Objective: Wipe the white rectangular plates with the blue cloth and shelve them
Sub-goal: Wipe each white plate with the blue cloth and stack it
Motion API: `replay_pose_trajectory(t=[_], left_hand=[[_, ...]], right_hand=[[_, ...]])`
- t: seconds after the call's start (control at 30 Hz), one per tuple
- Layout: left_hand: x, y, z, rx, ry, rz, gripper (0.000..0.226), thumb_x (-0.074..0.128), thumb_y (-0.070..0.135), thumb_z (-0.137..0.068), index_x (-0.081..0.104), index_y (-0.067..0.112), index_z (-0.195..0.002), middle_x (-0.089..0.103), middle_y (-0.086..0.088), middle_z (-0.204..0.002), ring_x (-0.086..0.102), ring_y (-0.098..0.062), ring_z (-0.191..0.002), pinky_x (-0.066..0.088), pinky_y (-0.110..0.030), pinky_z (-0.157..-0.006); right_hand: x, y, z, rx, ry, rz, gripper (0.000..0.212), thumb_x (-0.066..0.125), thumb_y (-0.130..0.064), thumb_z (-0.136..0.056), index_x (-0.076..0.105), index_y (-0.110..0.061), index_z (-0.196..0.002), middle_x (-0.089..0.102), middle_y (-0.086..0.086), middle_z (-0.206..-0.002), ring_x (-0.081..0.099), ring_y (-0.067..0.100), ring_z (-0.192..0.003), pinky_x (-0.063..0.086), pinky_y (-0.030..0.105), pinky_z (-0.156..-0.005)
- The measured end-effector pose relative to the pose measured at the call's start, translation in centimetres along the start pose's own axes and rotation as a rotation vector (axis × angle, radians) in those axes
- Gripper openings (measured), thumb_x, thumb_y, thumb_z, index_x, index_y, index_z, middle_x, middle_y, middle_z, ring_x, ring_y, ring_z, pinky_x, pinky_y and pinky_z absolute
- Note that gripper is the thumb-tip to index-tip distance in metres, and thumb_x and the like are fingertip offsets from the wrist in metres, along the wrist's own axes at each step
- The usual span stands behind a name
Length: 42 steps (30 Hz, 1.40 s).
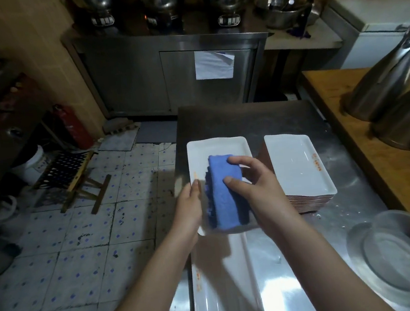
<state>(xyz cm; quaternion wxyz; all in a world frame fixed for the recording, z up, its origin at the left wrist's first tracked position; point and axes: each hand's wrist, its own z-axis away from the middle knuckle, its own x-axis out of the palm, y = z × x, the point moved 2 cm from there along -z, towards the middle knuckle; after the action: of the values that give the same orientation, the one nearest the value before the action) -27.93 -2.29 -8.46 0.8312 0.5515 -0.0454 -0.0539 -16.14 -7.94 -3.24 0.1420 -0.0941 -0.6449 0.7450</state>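
A white rectangular plate [217, 149] is held above the steel table, and my left hand [188, 207] grips its left edge. A folded blue cloth [224, 193] lies on this plate under my right hand [254, 185], whose fingers and thumb curl over the cloth. To the right stands a stack of white rectangular plates [298, 165] with brown sides. Another white rectangular plate [225, 287] lies on the table below my arms, partly hidden by them.
The steel table [266, 121] runs from centre to the near edge. A glass plate [399, 254] sits at the near right. A wooden counter [362, 123] on the right carries large steel kettles [393, 79]. A folding stool [74, 176] stands on the tiled floor at left.
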Motion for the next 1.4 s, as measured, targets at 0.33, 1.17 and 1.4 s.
replay_pose_trajectory(t=[0.33, 1.17, 1.4], left_hand=[[-0.1, 0.0, 4.9, 0.052, 0.008, 0.082, 0.028, 0.036, 0.029, -0.101, 0.059, 0.029, -0.086, 0.069, 0.015, -0.082, 0.066, -0.002, -0.077, 0.052, -0.023, -0.069], [-0.1, 2.2, 8.7, 0.132, 0.023, -0.08, 0.034, 0.034, 0.033, -0.1, 0.054, 0.025, -0.126, 0.06, 0.014, -0.11, 0.055, 0.0, -0.098, 0.042, -0.013, -0.084], [-1.9, 2.2, 7.5, 0.153, 0.123, -0.059, 0.032, 0.039, 0.032, -0.099, 0.062, 0.031, -0.078, 0.07, 0.015, -0.073, 0.067, -0.004, -0.072, 0.054, -0.025, -0.067]], right_hand=[[0.4, 0.6, 3.5, -0.351, 0.083, 1.29, 0.042, 0.05, -0.024, -0.094, 0.05, -0.011, -0.135, 0.032, 0.016, -0.149, 0.031, 0.033, -0.134, 0.029, 0.04, -0.107], [1.3, -0.5, -0.1, -0.478, -0.11, 1.481, 0.053, 0.013, -0.036, -0.101, 0.003, -0.022, -0.152, 0.002, -0.007, -0.16, -0.005, 0.014, -0.146, -0.013, 0.04, -0.113], [-2.0, 1.1, 0.2, -0.325, 0.028, 1.465, 0.055, 0.014, -0.035, -0.101, 0.004, -0.016, -0.152, -0.004, 0.001, -0.16, -0.009, 0.018, -0.146, -0.011, 0.036, -0.114]])
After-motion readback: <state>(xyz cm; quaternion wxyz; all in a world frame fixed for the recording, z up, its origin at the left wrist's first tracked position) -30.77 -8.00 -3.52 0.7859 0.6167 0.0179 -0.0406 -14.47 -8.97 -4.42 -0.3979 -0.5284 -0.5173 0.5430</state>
